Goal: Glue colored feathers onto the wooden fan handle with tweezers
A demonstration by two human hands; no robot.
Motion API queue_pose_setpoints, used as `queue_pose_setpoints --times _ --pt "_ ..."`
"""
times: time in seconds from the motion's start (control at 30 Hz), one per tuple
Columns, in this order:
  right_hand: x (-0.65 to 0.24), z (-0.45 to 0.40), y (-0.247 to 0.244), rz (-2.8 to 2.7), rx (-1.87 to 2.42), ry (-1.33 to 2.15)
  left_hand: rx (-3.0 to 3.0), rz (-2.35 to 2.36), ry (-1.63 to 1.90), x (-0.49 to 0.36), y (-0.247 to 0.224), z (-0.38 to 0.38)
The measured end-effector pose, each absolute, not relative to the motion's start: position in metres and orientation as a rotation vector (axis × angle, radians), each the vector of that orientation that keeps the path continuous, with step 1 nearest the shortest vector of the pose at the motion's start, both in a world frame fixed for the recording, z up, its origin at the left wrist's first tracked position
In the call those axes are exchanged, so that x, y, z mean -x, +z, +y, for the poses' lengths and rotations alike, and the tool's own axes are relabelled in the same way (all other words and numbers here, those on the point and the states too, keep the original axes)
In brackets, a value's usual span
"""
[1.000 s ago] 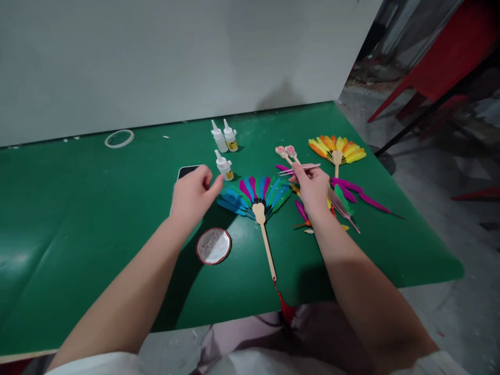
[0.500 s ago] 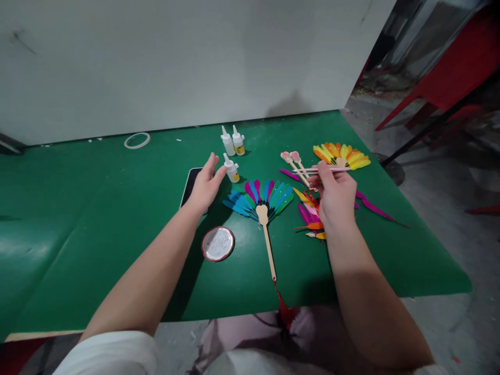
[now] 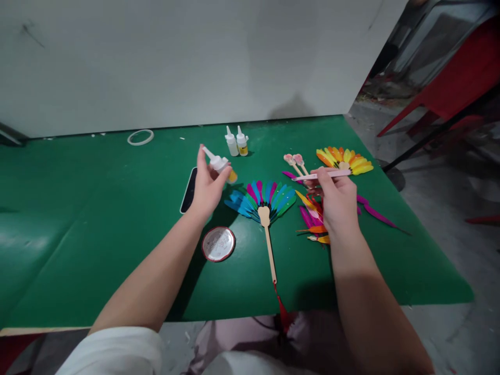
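My left hand (image 3: pixel 209 185) is closed around a small white glue bottle (image 3: pixel 219 163) with a yellow label, its nozzle tilted up to the left. Pinched in my right hand (image 3: pixel 336 195) are pale pink tweezers (image 3: pixel 312 176), pointing left. Between my hands lies a feather fan (image 3: pixel 264 214) with blue, green and magenta feathers, a wooden handle and a red tassel (image 3: pixel 284 315). Loose feathers (image 3: pixel 312 221) in magenta, orange and yellow lie partly hidden under my right hand. In front of my left forearm is a round red-rimmed lid (image 3: pixel 219 244).
Two more glue bottles (image 3: pixel 237 143) stand near the white wall. A phone (image 3: pixel 189 191) lies beside my left hand. At the right are a yellow-orange feather fan (image 3: pixel 344 160), two sticks with pink tops (image 3: pixel 294 159) and a magenta feather (image 3: pixel 377 214). A tape ring (image 3: pixel 140 137) lies back left.
My left hand, open beside the glue bottle before, has closed on it and tipped it to the left. The tweezers in my right hand have turned slightly.
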State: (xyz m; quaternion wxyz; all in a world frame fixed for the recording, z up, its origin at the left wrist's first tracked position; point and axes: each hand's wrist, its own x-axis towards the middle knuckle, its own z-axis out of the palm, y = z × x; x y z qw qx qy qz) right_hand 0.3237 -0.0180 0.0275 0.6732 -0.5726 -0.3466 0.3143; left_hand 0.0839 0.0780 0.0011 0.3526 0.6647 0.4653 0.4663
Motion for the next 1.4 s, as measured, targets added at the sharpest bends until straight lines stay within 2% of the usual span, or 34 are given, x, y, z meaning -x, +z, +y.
queue_pose_setpoints --times 0.1,0.3,0.4,0.57,1.4 --pt "-0.323 -0.015 0.023 -0.787 1.333 0.759 -1.617 1.229 1.337 -0.06 0.01 0.051" --pt "-0.314 -0.008 0.008 -0.92 1.498 1.092 -1.412 1.434 1.672 -0.017 0.003 0.024" --pt "-0.309 -0.006 0.0 -1.028 1.551 1.137 -1.413 1.431 1.652 -0.015 -0.001 0.02" --pt "-0.306 -0.007 -0.006 -1.056 1.598 1.011 -1.534 1.352 1.539 -0.023 -0.003 0.015" --pt "-0.301 -0.006 -0.01 -1.169 1.616 1.066 -1.626 1.289 1.531 -0.026 0.001 0.008"
